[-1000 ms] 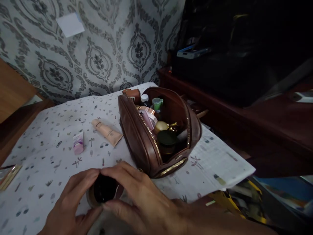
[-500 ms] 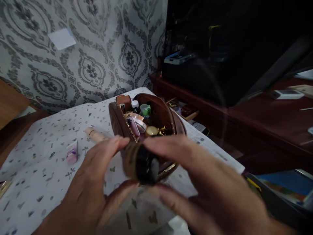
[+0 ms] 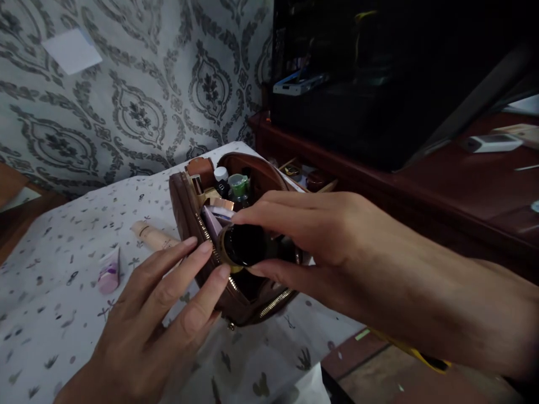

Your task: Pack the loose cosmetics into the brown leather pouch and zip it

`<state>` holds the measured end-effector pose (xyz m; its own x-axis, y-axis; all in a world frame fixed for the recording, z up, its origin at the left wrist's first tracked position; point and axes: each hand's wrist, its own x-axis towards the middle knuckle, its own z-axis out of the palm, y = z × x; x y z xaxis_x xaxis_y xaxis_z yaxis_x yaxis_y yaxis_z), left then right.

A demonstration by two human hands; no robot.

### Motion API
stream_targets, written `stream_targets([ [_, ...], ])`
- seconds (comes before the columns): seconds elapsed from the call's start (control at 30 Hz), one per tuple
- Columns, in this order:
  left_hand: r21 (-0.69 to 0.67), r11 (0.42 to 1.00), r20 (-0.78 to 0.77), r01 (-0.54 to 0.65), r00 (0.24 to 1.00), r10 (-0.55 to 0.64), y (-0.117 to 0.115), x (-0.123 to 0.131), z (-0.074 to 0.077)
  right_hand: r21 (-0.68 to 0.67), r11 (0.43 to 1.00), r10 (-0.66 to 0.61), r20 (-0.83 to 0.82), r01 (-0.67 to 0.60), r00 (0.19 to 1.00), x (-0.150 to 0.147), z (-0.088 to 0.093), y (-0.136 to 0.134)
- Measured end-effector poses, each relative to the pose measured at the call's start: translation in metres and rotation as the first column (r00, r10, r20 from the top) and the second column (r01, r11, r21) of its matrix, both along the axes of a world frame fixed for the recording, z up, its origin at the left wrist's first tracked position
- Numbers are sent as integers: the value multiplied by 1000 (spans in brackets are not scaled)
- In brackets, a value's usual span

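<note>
A brown cosmetic bag (image 3: 181, 207) stands unzipped on the patterned cloth. My right hand (image 3: 320, 241) reaches over its opening, thumb and fingers pinching a small bottle with a black cap (image 3: 244, 245) just inside the rim. My left hand (image 3: 164, 320) rests its spread fingertips on the bag's near zipped edge, close to that bottle. Inside the bag are a green-capped bottle (image 3: 238, 185), a dark bottle with a white top (image 3: 221, 175) and a pinkish compact (image 3: 213, 221). Its lower contents are hidden by my right hand.
A beige tube (image 3: 154, 235) and a small pink-purple tube (image 3: 109, 274) lie on the cloth (image 3: 63, 336) left of the bag. Behind stands a patterned wall (image 3: 138, 112). To the right, a large black screen (image 3: 379, 84) stands on a dark red cabinet (image 3: 455, 202), with an open drawer (image 3: 328, 185).
The bottle, held between both hands before, has moved forward into the bag's opening in my right hand. My left hand has let go of it and spread its fingers against the bag's edge.
</note>
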<state>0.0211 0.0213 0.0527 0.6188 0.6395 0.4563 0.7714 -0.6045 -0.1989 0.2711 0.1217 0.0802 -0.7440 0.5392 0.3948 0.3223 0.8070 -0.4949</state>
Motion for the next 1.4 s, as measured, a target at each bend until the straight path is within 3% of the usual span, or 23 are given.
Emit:
stream_targets([
  [0.2,-37,999,7,-2,1000,3,2,2,2,49,999,3,38,-5,999,6,0,4],
  [0.43,-51,999,-33,5,999,-6,31,12,24,68,997,28,84,-34,996,-1,-7,9],
  [0.7,-242,966,-38,-95,995,89,55,2,39,47,995,79,149,-87,986,-9,-10,29],
  [0.87,-252,955,-5,-156,987,160,61,5,45,21,998,60,231,-66,971,-21,-10,33],
  [1.0,-240,957,-16,-162,987,163,67,7,48,14,1000,0,277,-5,961,-32,-1,29],
  [1.17,-247,954,-41,-172,985,167,74,5,48,-87,995,-15,272,40,962,-39,2,24],
  [1.4,-237,947,-3,-218,975,224,77,7,46,33,999,6,317,-17,948,-49,-7,23],
])
